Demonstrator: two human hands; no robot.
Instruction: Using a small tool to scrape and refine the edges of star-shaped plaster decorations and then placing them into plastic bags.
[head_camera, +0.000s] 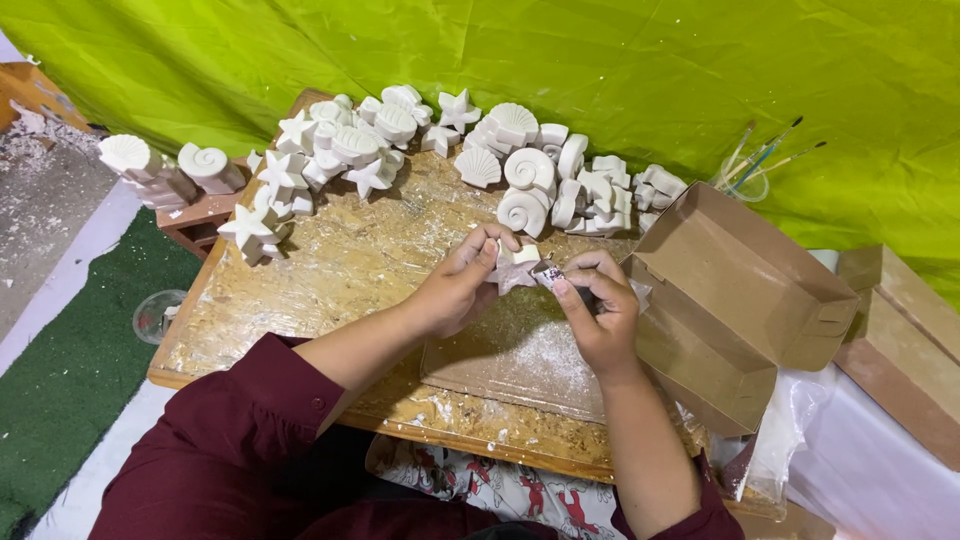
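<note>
My left hand (460, 285) grips a small white plaster star piece (515, 266) above a brown board (510, 360) dusted with white powder. My right hand (598, 305) pinches a small scrap of sandpaper (547, 273) against the piece's edge. Both hands meet over the middle of the wooden table (330, 270). Dark red sleeves cover my arms.
Many white plaster shells, stars and spirals (520, 170) lie in heaps along the table's far side. An open cardboard box (740, 300) stands at the right. Paintbrushes in a clear cup (745, 175) rest behind it. Green cloth (650, 70) hangs at the back.
</note>
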